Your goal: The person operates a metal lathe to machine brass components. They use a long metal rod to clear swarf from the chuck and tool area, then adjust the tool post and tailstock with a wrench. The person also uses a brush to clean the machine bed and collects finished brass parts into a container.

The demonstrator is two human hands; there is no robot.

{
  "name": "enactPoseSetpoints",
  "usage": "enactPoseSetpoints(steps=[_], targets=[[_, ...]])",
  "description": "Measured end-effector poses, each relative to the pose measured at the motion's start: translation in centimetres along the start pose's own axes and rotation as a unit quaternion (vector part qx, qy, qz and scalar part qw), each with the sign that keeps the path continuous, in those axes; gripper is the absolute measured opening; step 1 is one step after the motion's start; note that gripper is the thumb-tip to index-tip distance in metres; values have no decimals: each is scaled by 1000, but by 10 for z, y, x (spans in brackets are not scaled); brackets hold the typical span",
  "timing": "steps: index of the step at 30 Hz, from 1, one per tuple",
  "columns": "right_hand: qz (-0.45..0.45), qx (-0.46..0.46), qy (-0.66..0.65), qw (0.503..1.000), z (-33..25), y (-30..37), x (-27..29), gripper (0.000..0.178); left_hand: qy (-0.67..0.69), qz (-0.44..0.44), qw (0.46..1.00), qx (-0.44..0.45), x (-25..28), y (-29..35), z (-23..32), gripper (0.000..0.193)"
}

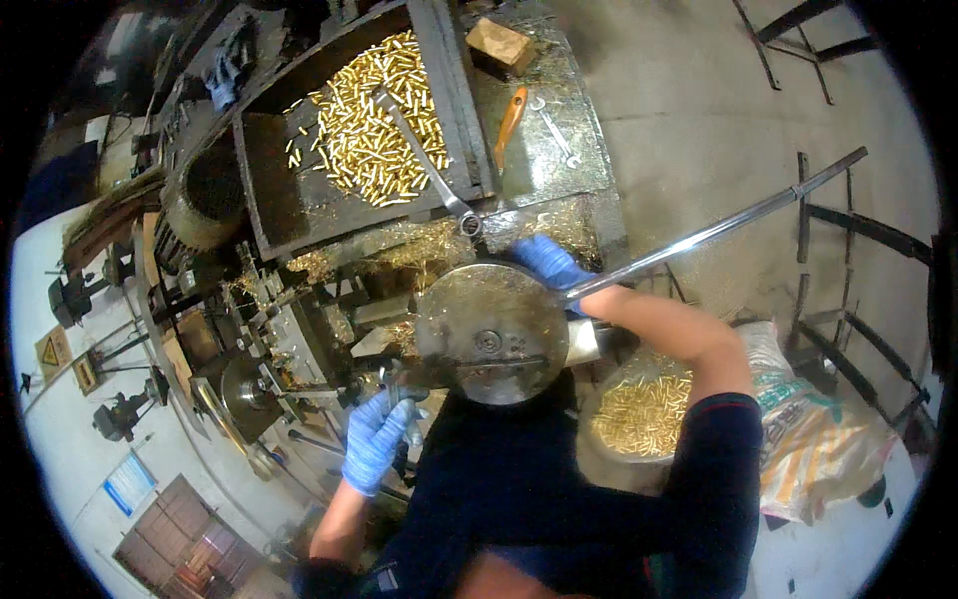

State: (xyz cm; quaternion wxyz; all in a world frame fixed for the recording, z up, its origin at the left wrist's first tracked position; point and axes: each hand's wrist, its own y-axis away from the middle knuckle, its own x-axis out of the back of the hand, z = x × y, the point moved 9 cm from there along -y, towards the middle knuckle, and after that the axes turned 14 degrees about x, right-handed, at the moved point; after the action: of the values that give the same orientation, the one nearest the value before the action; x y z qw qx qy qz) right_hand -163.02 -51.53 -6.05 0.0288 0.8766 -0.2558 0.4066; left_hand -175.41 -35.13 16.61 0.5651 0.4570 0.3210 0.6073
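Both my hands wear blue gloves at a metal-turning machine. My left hand (373,441) is closed at the machine's front, left of a round metal disc (491,344), beside a small metal part (391,381). What its fingers hold is too unclear to name. My right hand (547,262) reaches past the disc's far right edge, close to a long shiny metal bar (699,238) that slants up to the right. Its fingertips are partly hidden, so its grip does not show.
Beyond the machine, a dark tray (299,225) holds many small brass-coloured pieces (374,130), with a long wrench (424,160) across them. An orange-handled tool (511,122), smaller wrench (555,132) and wooden block (501,46) lie alongside. A tub (639,414) of brass pieces and woven sack (823,429) stand right.
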Motion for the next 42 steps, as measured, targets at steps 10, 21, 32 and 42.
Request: enactPoseSetpoints(steps=[10,21,32,42], targets=[[-236,-32,262,935,2,3,-15,33,9,18,1000,3,10,12,-26,28],[166,-127,-557,804,39,39,-26,35,7,7,1000,8,20,20,-44,30],[-194,-11,-17,981,-15,36,19,44,68,-37,996,-53,19,18,-39,22],[-201,8,183,962,-68,65,111,55,12,-36,996,-85,13,23,-51,24]])
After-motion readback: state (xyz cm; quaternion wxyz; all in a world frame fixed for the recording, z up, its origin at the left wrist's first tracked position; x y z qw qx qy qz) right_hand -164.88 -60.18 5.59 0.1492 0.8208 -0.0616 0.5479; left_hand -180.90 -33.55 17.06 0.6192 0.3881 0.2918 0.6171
